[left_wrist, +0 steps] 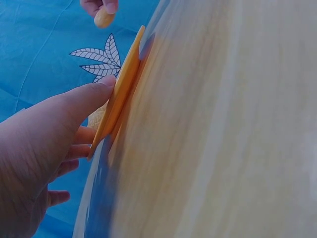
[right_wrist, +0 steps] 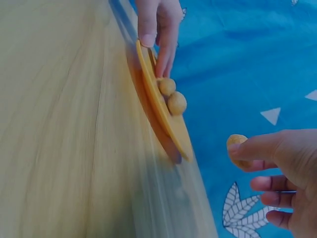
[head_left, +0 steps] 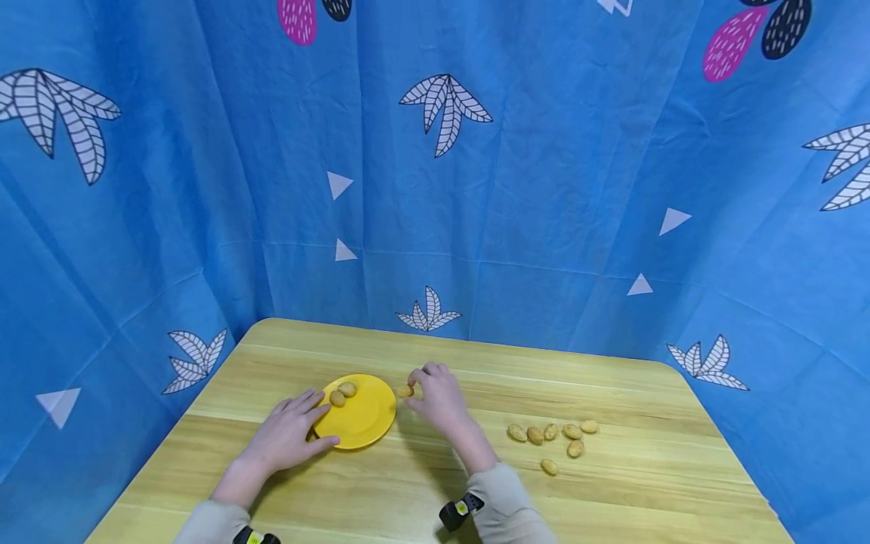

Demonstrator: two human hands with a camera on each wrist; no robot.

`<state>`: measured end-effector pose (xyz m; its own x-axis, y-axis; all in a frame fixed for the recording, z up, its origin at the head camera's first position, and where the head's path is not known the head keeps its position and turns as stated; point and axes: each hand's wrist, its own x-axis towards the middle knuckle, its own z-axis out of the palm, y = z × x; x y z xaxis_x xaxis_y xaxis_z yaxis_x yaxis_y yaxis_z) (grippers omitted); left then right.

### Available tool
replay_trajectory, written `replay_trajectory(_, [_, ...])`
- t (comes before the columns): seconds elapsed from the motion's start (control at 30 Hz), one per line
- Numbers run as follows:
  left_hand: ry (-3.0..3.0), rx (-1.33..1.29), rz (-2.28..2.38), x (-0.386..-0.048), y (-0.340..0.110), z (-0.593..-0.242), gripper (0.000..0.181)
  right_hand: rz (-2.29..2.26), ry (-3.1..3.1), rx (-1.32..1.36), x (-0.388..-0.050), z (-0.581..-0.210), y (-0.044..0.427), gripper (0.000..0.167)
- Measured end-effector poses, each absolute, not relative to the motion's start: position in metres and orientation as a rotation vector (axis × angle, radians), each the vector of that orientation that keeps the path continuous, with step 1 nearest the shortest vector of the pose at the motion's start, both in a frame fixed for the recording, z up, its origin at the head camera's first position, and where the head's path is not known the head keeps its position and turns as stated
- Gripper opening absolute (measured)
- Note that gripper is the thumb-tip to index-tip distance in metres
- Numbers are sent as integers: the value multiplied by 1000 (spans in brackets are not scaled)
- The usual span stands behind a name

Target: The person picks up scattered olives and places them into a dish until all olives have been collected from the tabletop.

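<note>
A yellow plate [head_left: 372,414] lies on the table with two small oval tan nut-like pieces [head_left: 343,393] on its far left part. My left hand [head_left: 288,432] rests against the plate's left side, fingers spread and fairly straight, with the thumb touching the near rim. Just beyond the plate's right edge, my right hand [head_left: 440,400] pinches one more nut-like piece [right_wrist: 238,150] between thumb and index finger. In the right wrist view its other fingers hang loosely bent. That held piece is above the table and apart from the plate.
Several loose tan pieces [head_left: 551,432] lie scattered on the wooden table [head_left: 652,483], right of my right forearm. A blue patterned curtain [head_left: 544,196] surrounds the table's back and sides. Dark straps with small devices [head_left: 462,511] sit on both wrists.
</note>
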<state>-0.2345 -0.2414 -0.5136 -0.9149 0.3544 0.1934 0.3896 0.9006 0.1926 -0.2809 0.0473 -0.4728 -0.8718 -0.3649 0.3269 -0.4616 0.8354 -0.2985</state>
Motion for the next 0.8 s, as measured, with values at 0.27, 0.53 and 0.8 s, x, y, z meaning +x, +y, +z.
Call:
replay_trajectory(0.27, [-2910,-571,-329,-235,-242,-515,74,471,-2760,672,-284,-470,29,22])
replay_trajectory(0.53, [-2905,-574,-336,-234,-241,-515,72,450,-2774,709,-291,-473,15,21])
replay_trajectory(0.8, [-2913,-566,-331,-233,-241,-514,72,472,-2822,687,-302,-485,3,22])
